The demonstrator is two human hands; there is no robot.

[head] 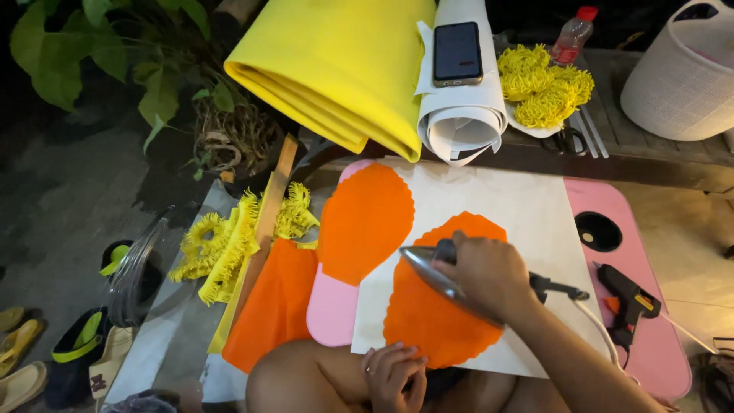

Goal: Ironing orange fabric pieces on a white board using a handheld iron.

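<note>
Head view: right hand [489, 271] presses iron [440, 279] near orange petal's [436, 313] edge.

A phone [457, 52] lies on a paper roll [461, 115], glue gun [628, 297] right of the iron [443, 279]

My pink table [657, 352] | on it: white sheet [527, 222], orange scalloped piece [365, 222], black glue gun [628, 300] | orange cloth [275, 306] overhanging its left end
</note>
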